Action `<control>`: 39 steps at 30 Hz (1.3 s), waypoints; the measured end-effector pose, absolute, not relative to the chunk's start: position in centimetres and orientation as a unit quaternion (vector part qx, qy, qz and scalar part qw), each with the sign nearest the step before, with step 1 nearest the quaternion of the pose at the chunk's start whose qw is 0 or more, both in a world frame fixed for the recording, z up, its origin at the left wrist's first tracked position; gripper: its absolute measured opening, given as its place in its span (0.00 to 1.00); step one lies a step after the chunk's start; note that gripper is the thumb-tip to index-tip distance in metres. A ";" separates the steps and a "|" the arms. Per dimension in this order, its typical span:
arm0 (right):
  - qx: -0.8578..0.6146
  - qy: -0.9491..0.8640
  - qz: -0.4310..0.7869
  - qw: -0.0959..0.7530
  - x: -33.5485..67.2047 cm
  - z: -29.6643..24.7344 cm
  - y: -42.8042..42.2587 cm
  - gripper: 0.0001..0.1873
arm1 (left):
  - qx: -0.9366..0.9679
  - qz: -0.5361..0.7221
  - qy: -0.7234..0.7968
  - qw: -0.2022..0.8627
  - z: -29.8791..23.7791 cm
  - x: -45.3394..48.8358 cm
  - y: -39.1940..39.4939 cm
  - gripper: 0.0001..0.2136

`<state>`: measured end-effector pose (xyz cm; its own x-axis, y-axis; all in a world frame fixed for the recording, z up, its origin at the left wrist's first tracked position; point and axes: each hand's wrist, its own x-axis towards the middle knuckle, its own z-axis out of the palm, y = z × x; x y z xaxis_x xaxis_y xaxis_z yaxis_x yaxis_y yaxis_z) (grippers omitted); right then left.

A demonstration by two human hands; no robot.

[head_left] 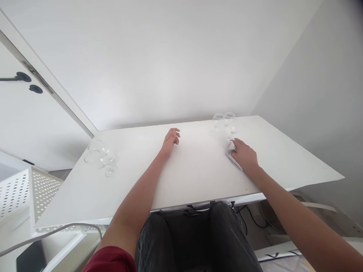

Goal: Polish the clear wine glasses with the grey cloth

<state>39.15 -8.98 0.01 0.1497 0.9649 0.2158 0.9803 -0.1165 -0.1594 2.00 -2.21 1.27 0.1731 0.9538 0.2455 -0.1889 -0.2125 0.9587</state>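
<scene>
My left hand [171, 140] is over the middle of the white table, its fingers loosely bent and apart, with nothing in them. On the right half of the table, my right hand [245, 154] grips a crumpled greyish-white cloth [232, 154]; part of the cloth is covered by the fingers. Just beyond that hand, a pair of clear stemmed glasses [224, 120] stands near the back edge. Another group of clear stemmed glasses [99, 154] stands at the table's left side, away from my left hand. Their transparent outlines are faint.
The white table [197, 175] meets a white wall [167, 65] at the back. To the left are a door with a dark handle [21, 77] and a perforated white panel [11, 197]. A grey cable [54, 233] hangs by the front left corner. My legs are under the front edge.
</scene>
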 end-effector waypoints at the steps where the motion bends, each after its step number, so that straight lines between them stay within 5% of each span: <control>1: -0.750 -0.639 -0.042 0.163 39.0 0.0 -9.2 0.29 | 0.567 0.535 0.342 0.524 1.2 2.0 -2.2 0.19; 6: -0.685 -0.625 0.012 0.374 34.2 1.2 -9.5 0.14 | 0.629 0.475 0.339 0.513 1.5 2.1 -2.6 0.21; 9: -0.632 -0.512 0.304 0.497 28.0 3.1 -8.4 0.18 | 0.636 0.468 0.341 0.510 1.6 2.2 -2.9 0.21; 13: -0.463 -0.389 0.606 0.517 20.1 5.7 -5.9 0.21 | 0.611 0.485 0.332 0.530 1.2 2.1 -2.5 0.25; 22: -0.365 -0.371 0.583 0.624 14.4 1.8 -0.5 0.19 | 0.583 0.543 0.356 0.488 0.4 2.0 -1.5 0.21; 30: -0.281 -0.371 0.689 0.555 15.3 1.8 -0.2 0.22 | 0.538 0.604 0.398 0.433 0.5 1.5 -1.3 0.17; 39: -0.295 -0.355 0.636 0.618 15.1 1.6 0.2 0.24 | 0.548 0.599 0.451 0.371 0.6 1.3 -1.4 0.11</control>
